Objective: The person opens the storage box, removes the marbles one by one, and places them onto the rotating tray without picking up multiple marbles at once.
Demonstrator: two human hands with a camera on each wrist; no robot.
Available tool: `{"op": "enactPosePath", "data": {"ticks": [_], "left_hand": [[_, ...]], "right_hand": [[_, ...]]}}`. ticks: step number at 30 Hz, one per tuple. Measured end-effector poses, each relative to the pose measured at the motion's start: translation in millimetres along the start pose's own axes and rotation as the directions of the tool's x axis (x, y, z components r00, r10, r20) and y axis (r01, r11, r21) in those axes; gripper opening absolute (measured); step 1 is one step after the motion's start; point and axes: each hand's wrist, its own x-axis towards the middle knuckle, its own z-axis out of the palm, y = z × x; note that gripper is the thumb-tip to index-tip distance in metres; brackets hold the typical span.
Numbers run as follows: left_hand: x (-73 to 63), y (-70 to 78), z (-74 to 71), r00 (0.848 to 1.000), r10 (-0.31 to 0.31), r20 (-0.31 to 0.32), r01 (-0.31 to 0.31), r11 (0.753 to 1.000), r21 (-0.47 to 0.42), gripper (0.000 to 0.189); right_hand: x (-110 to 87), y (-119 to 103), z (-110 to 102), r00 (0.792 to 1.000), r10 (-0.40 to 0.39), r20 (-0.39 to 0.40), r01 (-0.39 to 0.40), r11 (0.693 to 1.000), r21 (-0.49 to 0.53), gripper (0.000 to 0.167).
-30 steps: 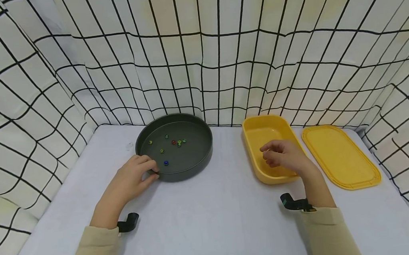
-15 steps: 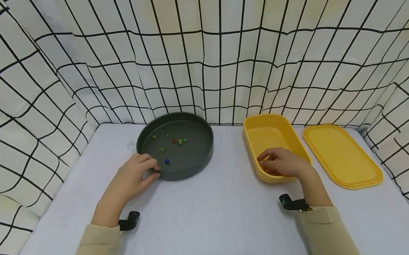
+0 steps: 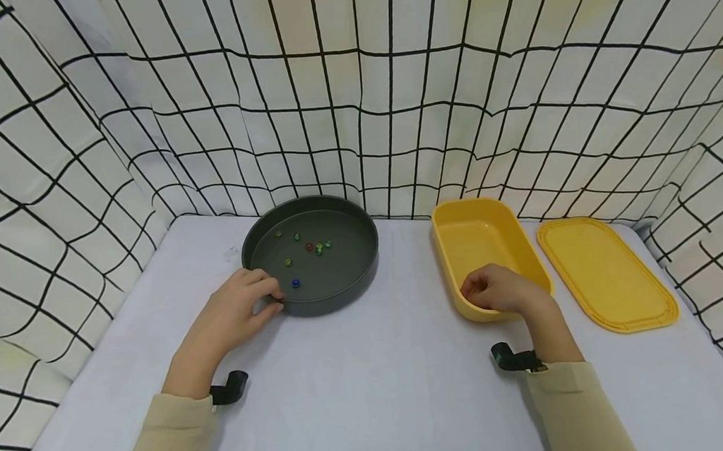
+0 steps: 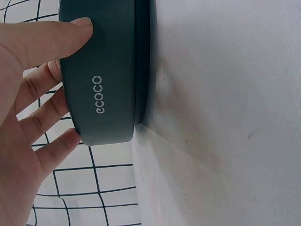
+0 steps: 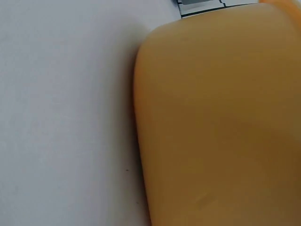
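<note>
A dark green round pan (image 3: 346,269) marked "ecoco" stands at the back left, with several small glass marbles on its floor, among them a blue marble (image 3: 296,283) and a red marble (image 3: 309,246). My left hand (image 3: 236,313) grips its near left rim, thumb (image 4: 77,40) against the outer wall and fingers on the rim. To the right is a yellow plastic tub (image 3: 470,225). My right hand (image 3: 500,290) reaches down into its near end with bent fingers; I cannot tell whether they hold anything. The right wrist view is filled by the tub's outer wall (image 5: 216,117), hiding the fingers.
A flat yellow lid (image 3: 604,274) lies right of the tub. White cloth covers the table (image 3: 361,388). A black-lined net over white fabric (image 3: 338,93) walls in the back and both sides. Each wrist carries a small black camera mount (image 3: 229,389).
My right hand has moved down into the near end of the yellow tub, its fingers drawing together. One yellowish marble has rolled back and right across the pan. The left hand keeps its place.
</note>
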Motion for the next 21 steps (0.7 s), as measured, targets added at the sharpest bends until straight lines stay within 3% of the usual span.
{"op": "enactPosePath", "data": {"ticks": [9,21], "left_hand": [[0.1,0.9,-2.0,1.000,-0.014,0.007,0.014,1.000,0.002,0.021],[0.1,-0.6,0.1,1.000,-0.008,0.005,0.008,1.000,-0.003,0.021]], "right_hand": [[0.8,-4.3,-1.3,0.997,0.056,-0.044,-0.059,0.996,-0.065,0.008],[-4.9,0.8,-8.0,0.997,0.056,-0.059,-0.054,0.998,0.039,0.016]]}}
